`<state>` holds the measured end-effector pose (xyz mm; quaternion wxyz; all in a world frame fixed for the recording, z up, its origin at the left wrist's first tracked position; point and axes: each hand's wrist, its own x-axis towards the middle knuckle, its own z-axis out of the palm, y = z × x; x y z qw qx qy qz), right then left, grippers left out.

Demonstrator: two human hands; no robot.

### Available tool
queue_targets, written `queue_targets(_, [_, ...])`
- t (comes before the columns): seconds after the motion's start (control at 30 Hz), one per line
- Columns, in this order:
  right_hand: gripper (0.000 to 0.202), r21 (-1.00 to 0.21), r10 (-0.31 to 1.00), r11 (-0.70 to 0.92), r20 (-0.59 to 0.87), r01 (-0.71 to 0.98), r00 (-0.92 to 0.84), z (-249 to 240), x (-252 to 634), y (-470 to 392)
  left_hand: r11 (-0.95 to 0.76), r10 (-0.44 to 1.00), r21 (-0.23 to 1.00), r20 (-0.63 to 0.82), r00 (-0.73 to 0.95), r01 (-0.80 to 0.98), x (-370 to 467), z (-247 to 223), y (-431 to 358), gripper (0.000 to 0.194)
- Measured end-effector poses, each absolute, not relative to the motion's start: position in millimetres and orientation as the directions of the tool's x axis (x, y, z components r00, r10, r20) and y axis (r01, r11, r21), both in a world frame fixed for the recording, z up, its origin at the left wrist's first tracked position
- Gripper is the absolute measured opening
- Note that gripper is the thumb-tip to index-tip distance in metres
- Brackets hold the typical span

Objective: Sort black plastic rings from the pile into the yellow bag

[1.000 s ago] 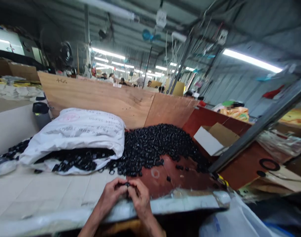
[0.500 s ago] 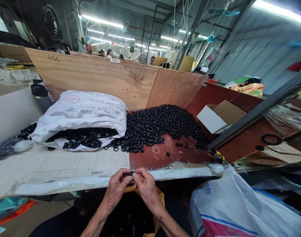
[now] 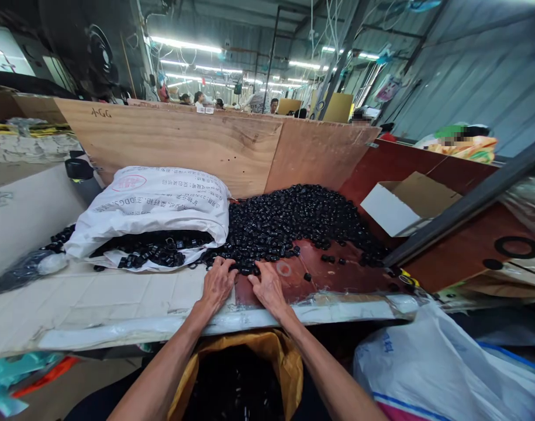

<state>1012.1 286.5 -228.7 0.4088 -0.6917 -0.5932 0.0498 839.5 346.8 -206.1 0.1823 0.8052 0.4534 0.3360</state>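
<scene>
While many black pieces [image 3: 293,219] are left heaped on the table [image 3: 153,292] and the amount done cannot be judged, their near edge is met by the left hand [image 3: 217,283] and right hand [image 3: 268,286], whether anything is gripped being unclear.

Two hands [image 3: 218,285], three sacks [image 3: 162,202], many black pieces [image 3: 293,219]

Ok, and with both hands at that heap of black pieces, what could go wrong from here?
The loose heap might slide if the left hand or right hand, both at its near edge, disturbs it. The white sack lies open-mouthed with black pieces at its lip, so a bump could spill more onto the bench. A stray piece between the heap and the bench's front edge could perhaps be knocked off.
</scene>
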Motion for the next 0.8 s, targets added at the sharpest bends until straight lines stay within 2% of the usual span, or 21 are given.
queue_targets(0.07, [0.036, -0.619, 0.869, 0.085, 0.429, 0.780, 0.247, -236, 1007, 288, -0.534, 0.845, 0.608, 0.375, 0.380, 0.587, 839, -209, 350, 0.018])
queue_targets(0.2, [0.026, -0.632, 0.887, 0.145, 0.423, 0.761, 0.183, -241, 1003, 282, -0.489, 0.860, 0.733, 0.316, 0.400, 0.472, 817, -213, 345, 0.016])
queue_targets(0.37, [0.019, -0.692, 0.880, 0.152, 0.420, 0.706, 0.222, -233, 1006, 275, -0.486, 0.872, 0.786, 0.405, 0.274, 0.384, 796, -221, 334, 0.020])
queue_targets(0.43, [0.017, -0.720, 0.869, 0.172, 0.433, 0.672, 0.241, -231, 1007, 272, -0.499, 0.862, 0.782, 0.405, 0.304, 0.373, 793, -223, 328, 0.019])
queue_targets(0.5, [0.015, -0.743, 0.863, 0.178, 0.432, 0.645, 0.260, -229, 1006, 269, -0.521, 0.839, 0.756, 0.368, 0.401, 0.396, 792, -223, 323, 0.017])
queue_targets(0.57, [0.015, -0.786, 0.870, 0.171, 0.404, 0.594, 0.284, -229, 1004, 265, -0.547, 0.812, 0.713, 0.326, 0.484, 0.439, 792, -222, 320, 0.027])
queue_targets(0.63, [0.017, -0.857, 0.889, 0.153, 0.337, 0.493, 0.309, -230, 1001, 261, -0.569, 0.797, 0.672, 0.310, 0.519, 0.474, 792, -221, 318, 0.036])
queue_targets(0.73, [0.027, -0.951, 0.926, 0.087, 0.187, 0.297, 0.328, -229, 995, 254, -0.576, 0.793, 0.660, 0.305, 0.528, 0.483, 793, -222, 320, 0.029])
queue_targets(0.8, [0.033, -0.969, 0.934, 0.081, 0.155, 0.231, 0.321, -227, 993, 250, -0.555, 0.809, 0.673, 0.298, 0.507, 0.489, 793, -224, 321, 0.028])
